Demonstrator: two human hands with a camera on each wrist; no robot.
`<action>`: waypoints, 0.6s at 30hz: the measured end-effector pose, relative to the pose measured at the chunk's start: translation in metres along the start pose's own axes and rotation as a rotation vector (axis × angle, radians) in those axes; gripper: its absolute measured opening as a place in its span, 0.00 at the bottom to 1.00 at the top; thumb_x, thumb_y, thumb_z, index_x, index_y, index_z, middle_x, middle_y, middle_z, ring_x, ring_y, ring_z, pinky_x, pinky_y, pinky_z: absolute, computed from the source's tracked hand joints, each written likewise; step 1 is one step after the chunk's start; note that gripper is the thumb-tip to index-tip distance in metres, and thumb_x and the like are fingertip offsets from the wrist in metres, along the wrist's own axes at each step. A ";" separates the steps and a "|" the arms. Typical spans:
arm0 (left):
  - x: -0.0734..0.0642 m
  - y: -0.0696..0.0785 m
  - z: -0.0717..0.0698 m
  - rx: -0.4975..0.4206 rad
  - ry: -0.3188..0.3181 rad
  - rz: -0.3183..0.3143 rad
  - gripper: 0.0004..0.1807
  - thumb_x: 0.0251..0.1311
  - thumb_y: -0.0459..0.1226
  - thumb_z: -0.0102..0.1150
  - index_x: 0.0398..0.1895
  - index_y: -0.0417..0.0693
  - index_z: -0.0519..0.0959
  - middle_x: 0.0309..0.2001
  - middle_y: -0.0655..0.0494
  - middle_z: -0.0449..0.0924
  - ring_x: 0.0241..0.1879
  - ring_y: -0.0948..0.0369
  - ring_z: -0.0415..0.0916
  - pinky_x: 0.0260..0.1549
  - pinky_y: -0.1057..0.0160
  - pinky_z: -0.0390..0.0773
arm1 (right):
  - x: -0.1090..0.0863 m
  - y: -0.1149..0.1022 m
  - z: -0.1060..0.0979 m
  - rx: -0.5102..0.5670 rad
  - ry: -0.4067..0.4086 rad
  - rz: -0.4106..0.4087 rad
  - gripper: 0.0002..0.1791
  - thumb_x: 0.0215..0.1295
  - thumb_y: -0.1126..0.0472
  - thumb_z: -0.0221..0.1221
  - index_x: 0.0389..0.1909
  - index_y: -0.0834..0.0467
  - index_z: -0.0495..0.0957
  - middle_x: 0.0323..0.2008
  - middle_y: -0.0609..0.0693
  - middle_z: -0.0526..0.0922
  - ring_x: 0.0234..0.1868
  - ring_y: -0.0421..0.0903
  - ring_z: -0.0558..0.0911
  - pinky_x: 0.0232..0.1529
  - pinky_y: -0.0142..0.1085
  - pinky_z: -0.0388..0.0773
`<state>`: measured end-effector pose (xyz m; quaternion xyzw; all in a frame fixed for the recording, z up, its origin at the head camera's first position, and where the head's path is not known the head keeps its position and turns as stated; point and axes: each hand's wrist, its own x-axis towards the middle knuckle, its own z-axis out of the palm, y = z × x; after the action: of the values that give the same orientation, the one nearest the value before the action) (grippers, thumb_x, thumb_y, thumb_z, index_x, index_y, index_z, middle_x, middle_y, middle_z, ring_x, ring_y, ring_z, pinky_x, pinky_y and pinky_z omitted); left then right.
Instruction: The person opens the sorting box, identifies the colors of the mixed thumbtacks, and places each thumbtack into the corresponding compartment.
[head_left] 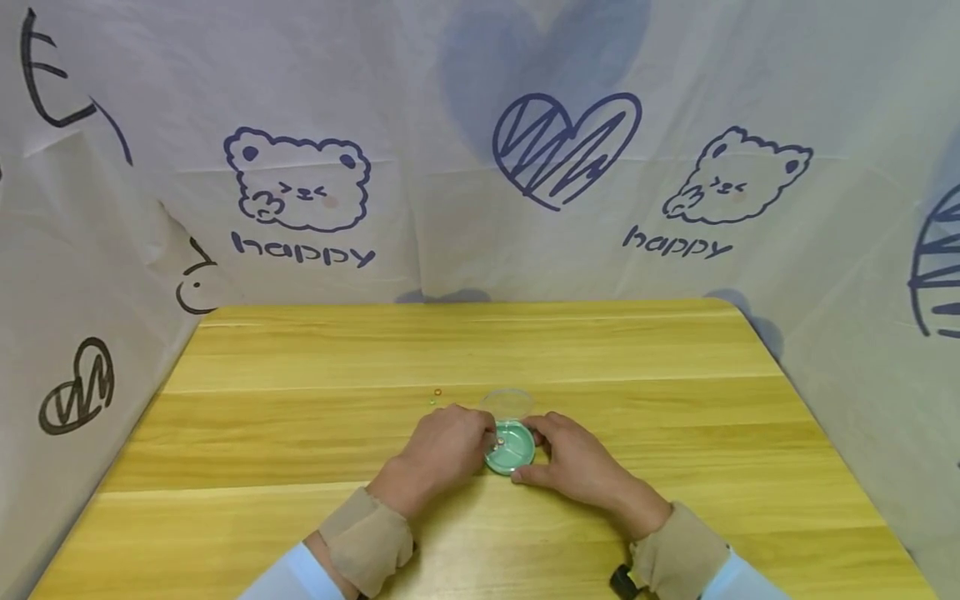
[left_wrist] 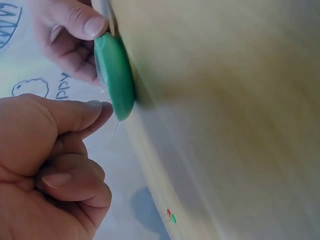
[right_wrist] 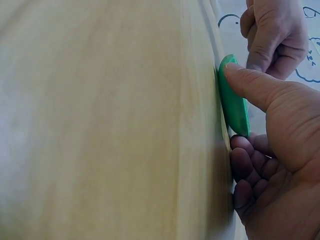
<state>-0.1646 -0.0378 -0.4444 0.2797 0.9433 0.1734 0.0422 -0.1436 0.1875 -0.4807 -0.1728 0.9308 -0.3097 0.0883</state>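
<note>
A small round green compartment case [head_left: 513, 459] lies on the wooden table with its clear lid [head_left: 507, 403] swung back. My right hand [head_left: 581, 462] holds the case, thumb at the near edge and fingers at the far right side. At the left rim is my left hand [head_left: 447, 450], thumb and index fingertips together, other fingers curled. Nothing shows between those tips in the left wrist view. Tiny beads [head_left: 500, 442] sit in the case's left compartment beside them. Farther back lie an orange-red bead [head_left: 438, 392] and a green bead [head_left: 432, 402].
The wooden table [head_left: 300, 358] reaches back to a white cloth [head_left: 435, 225] printed with bears and hearts. More cloth hangs at both sides. The two loose beads lie behind my left hand, left of the lid.
</note>
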 end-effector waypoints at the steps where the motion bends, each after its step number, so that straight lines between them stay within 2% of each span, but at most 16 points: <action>1: -0.001 -0.001 -0.001 -0.013 0.008 -0.009 0.08 0.74 0.38 0.60 0.39 0.50 0.88 0.33 0.60 0.87 0.32 0.62 0.81 0.32 0.58 0.81 | 0.000 0.000 0.000 0.000 0.001 0.000 0.40 0.58 0.43 0.77 0.67 0.59 0.77 0.42 0.42 0.79 0.40 0.39 0.75 0.43 0.35 0.74; 4: -0.006 -0.005 -0.007 -0.063 0.033 -0.038 0.09 0.74 0.40 0.60 0.42 0.50 0.89 0.37 0.59 0.89 0.36 0.59 0.84 0.37 0.56 0.83 | 0.000 0.000 0.001 0.001 0.006 0.004 0.41 0.57 0.43 0.77 0.67 0.59 0.78 0.43 0.42 0.79 0.40 0.39 0.76 0.44 0.35 0.75; 7: -0.012 -0.011 -0.015 -0.100 0.046 -0.070 0.08 0.73 0.40 0.61 0.42 0.52 0.89 0.37 0.60 0.89 0.37 0.59 0.83 0.38 0.56 0.82 | 0.000 -0.001 0.001 0.003 0.009 0.007 0.41 0.56 0.43 0.78 0.66 0.59 0.78 0.43 0.42 0.79 0.40 0.39 0.75 0.44 0.35 0.75; 10: -0.018 -0.019 -0.025 -0.113 0.045 -0.098 0.06 0.73 0.40 0.63 0.40 0.53 0.89 0.33 0.61 0.87 0.31 0.62 0.78 0.35 0.58 0.79 | 0.000 -0.001 0.001 -0.001 0.010 0.012 0.41 0.56 0.43 0.78 0.66 0.59 0.78 0.42 0.42 0.79 0.40 0.39 0.75 0.44 0.35 0.75; 13: -0.021 -0.028 -0.035 -0.125 0.042 -0.134 0.05 0.72 0.40 0.65 0.41 0.52 0.88 0.23 0.61 0.81 0.22 0.64 0.69 0.28 0.60 0.75 | 0.000 -0.001 0.001 -0.003 0.010 0.013 0.41 0.56 0.44 0.78 0.66 0.60 0.78 0.41 0.42 0.79 0.40 0.39 0.75 0.43 0.35 0.75; 18: -0.022 -0.047 -0.048 -0.146 0.055 -0.210 0.05 0.73 0.39 0.64 0.45 0.50 0.87 0.17 0.60 0.74 0.18 0.64 0.60 0.22 0.63 0.66 | 0.001 -0.002 0.001 0.002 0.008 0.002 0.41 0.56 0.44 0.78 0.66 0.61 0.78 0.41 0.43 0.79 0.39 0.39 0.75 0.43 0.35 0.74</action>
<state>-0.1792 -0.1012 -0.4164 0.1705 0.9531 0.2438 0.0547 -0.1438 0.1857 -0.4803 -0.1707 0.9309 -0.3114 0.0852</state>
